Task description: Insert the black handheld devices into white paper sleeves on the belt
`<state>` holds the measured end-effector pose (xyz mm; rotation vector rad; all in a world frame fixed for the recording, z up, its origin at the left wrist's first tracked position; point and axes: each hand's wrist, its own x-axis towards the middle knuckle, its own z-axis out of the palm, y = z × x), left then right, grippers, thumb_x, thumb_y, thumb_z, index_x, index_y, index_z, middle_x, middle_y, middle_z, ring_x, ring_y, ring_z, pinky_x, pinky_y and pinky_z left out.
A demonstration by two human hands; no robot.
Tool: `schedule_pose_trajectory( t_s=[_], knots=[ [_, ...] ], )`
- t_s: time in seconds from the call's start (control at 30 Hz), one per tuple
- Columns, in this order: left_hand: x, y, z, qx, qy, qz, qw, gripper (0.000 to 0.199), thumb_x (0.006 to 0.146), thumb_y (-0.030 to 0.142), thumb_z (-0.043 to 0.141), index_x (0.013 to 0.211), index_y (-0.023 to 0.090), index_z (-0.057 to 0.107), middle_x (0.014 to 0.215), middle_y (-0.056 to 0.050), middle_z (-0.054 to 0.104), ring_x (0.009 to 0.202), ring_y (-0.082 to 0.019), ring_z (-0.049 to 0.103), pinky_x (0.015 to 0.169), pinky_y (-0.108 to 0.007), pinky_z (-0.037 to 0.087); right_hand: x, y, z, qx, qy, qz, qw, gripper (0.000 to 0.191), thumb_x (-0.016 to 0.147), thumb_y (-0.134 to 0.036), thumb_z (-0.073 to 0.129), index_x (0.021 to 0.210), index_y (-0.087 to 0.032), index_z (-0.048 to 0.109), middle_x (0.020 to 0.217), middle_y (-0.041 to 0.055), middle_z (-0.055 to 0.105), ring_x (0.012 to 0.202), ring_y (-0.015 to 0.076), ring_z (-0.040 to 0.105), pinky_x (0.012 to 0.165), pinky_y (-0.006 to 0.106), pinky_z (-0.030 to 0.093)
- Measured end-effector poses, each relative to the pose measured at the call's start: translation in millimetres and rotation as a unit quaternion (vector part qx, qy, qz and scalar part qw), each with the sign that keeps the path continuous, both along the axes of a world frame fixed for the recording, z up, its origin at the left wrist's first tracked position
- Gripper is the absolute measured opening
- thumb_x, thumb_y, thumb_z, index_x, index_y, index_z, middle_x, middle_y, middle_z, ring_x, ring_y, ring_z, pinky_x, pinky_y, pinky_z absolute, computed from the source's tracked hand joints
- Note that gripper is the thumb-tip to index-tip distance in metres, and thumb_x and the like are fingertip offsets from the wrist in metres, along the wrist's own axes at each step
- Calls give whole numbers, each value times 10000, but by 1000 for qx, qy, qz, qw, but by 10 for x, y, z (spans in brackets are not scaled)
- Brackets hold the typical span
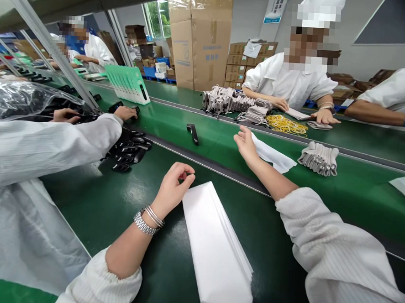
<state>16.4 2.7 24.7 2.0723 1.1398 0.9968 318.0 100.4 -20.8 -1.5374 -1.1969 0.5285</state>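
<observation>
My left hand [174,188], with bracelets and a metal watch at its wrist, is curled at the upper corner of a stack of long white sheets [217,248]. Its thumb and forefinger tips come together with nothing visible between them. Over the green conveyor belt [216,152], my right hand [246,147] reaches out with loosely extended fingers and holds nothing that I can see. Just beside it, partly behind the hand, lies a single white sheet [274,156]. A black handheld device [192,134] rests on the belt to the left of my right hand.
Bundled grey fabric pouches [318,158] lie farther right on the belt. Across it, a co-worker [299,79] handles pouches beside yellow cords [286,124]. Another person's sleeve [52,147] extends over black devices [129,151] at left. A green rack [127,84] stands beyond.
</observation>
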Motion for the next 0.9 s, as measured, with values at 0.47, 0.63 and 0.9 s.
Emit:
schedule_pose_trajectory(
  t_s=[0.47,0.63,0.9],
  knots=[
    [48,-37,38,-16,-9,-7,1000,74,862,191,559,896,204,623,929,-21,595,784,-144,547,736,-295,472,35,-16,-50,-61,17,0,998,659,862,-431,504,1462,-231,320,1465,173,455,1247,260,555,969,415,498],
    [49,-52,50,-21,-8,-9,1000,82,863,184,556,904,201,626,941,-23,596,788,-143,545,758,-298,476,41,-27,-64,-65,24,1,998,653,853,-412,523,1457,-244,338,1448,176,473,1227,279,564,974,461,491],
    [40,-48,47,-32,-5,-10,999,80,867,187,559,909,199,626,943,-18,592,797,-141,544,755,-295,465,18,-26,-41,-70,44,-1,997,641,819,-388,577,1414,-224,402,1443,182,473,1224,289,568,1014,470,463]
  ],
)
